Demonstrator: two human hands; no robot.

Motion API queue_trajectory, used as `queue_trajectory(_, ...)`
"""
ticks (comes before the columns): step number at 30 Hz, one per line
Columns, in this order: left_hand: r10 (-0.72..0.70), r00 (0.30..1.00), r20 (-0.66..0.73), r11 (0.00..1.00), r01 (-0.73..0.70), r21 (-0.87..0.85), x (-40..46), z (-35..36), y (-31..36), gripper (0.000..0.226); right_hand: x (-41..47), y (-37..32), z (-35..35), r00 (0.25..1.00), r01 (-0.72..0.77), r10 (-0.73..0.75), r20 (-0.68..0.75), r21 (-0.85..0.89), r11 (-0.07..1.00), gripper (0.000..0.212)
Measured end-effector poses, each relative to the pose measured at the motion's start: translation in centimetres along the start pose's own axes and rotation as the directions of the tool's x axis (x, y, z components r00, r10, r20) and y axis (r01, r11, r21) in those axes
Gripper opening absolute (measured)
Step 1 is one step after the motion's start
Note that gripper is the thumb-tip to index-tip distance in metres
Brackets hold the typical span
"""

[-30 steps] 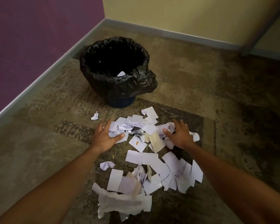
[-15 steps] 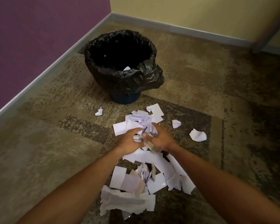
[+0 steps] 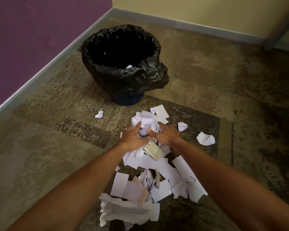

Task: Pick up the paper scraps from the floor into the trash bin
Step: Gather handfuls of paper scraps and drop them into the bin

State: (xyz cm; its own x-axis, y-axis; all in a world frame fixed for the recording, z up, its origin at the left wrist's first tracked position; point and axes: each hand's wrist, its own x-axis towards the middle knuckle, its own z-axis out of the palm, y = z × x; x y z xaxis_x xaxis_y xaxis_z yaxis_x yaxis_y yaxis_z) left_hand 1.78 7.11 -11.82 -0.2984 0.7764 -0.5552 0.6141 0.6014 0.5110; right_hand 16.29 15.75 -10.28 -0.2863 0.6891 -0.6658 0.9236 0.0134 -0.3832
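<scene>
A trash bin (image 3: pixel 123 84) lined with a black bag stands on the carpet, one white scrap showing inside its near rim. My left hand (image 3: pixel 132 136) and my right hand (image 3: pixel 163 134) are pressed together around a bunch of white paper scraps (image 3: pixel 144 121), lifted slightly off the floor just in front of the bin. Both hands look blurred with motion. A larger pile of paper scraps (image 3: pixel 157 177) lies on the carpet beneath my forearms, with a crumpled sheet (image 3: pixel 123 210) nearest me.
Loose scraps lie apart: a small crumpled one (image 3: pixel 99 113) to the left, two (image 3: pixel 182 126) (image 3: pixel 205 138) to the right. A purple wall (image 3: pixel 32 39) runs along the left, a yellow wall (image 3: pixel 207 10) along the back, meeting in a corner behind the bin.
My hands closed together from either side of the far scraps, gathered a bunch, and have lifted it forward toward the bin. Two scraps were left behind at the right.
</scene>
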Motion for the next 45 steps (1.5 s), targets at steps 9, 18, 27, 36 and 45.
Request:
queue_trajectory(9,-0.055,0.978,-0.203,0.962,-0.003,-0.272,-1.6,3.6,1.1,0.060,-1.5,-0.8,3.1,0.998,0.025,-0.002,-0.055,0.418,0.908,0.065)
queue_trajectory(18,-0.088,0.993,-0.076,0.653,-0.001,-0.758,-3.9,1.5,3.1,0.033,-3.8,-1.1,2.3,0.999,0.022,-0.052,0.010,0.822,0.570,0.018)
queue_trajectory(27,0.066,0.989,-0.129,0.660,-0.140,-0.738,-9.1,-7.5,5.0,0.036,-10.1,-5.2,-4.7,0.957,0.147,-0.290,0.017,0.833,0.534,0.025)
queue_trajectory(36,0.185,0.916,-0.357,0.643,-0.388,-0.661,-10.9,-20.3,10.3,0.025,-13.0,-14.2,-14.2,0.849,0.387,-0.506,-0.149,0.829,0.405,0.037)
queue_trajectory(45,0.187,0.865,-0.465,0.558,-0.483,-0.675,-3.1,-27.2,11.4,0.036,-8.7,-20.9,-18.3,0.829,0.501,-0.513,-0.224,0.704,0.503,0.050)
